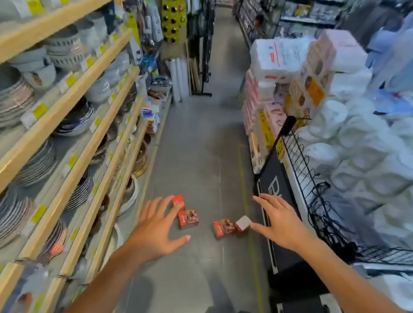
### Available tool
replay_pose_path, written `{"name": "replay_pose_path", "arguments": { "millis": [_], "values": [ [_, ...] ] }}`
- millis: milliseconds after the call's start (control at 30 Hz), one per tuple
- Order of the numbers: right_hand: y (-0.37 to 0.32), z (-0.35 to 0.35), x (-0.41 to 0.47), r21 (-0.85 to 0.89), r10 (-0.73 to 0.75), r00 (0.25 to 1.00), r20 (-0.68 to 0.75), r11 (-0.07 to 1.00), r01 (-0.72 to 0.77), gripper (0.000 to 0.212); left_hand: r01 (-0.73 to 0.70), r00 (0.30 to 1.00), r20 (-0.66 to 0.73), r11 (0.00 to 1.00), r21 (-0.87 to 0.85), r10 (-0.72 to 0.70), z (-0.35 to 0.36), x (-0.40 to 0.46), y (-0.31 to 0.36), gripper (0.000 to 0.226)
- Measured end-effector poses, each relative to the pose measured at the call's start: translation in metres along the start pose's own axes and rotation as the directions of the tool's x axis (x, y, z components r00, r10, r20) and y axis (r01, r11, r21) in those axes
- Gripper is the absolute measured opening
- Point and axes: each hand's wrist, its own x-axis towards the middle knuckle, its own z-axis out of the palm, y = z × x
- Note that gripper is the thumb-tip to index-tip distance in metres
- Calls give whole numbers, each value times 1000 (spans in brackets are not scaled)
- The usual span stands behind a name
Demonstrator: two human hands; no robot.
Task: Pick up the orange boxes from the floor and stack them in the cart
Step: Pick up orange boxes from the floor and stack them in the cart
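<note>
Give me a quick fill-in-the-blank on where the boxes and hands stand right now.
1. The orange boxes all lie on the ____.
2. Both hands reach out with fingers ____, holding nothing.
3. The left hand is nearest the boxes beside the shelves of ____.
4. The box by the right hand shows a ____ face.

Missing words: floor; spread; plates; white

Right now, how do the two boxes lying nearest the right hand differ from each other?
The orange box lies flat with its printed picture face up; the tilted box beside it shows a plain pale face. The orange box looks wider, while the tilted box looks smaller and sits closer to the right hand. Both lie on the floor, ungripped.
</note>
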Motion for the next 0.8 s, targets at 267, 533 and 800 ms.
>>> {"name": "replay_pose_path", "arguments": {
  "millis": [267,533,800],
  "values": [
    [70,10,57,57,102,992,72,993,-106,86,-93,993,68,996,3,93,15,111,19,97],
    [144,10,149,110,59,987,146,991,-76,85,-33,985,171,999,-28,37,35,228,38,89],
    [190,22,225,161,130,947,293,970,-182,86,-14,974,221,990,-142,45,60,304,34,83]
  ]
}}
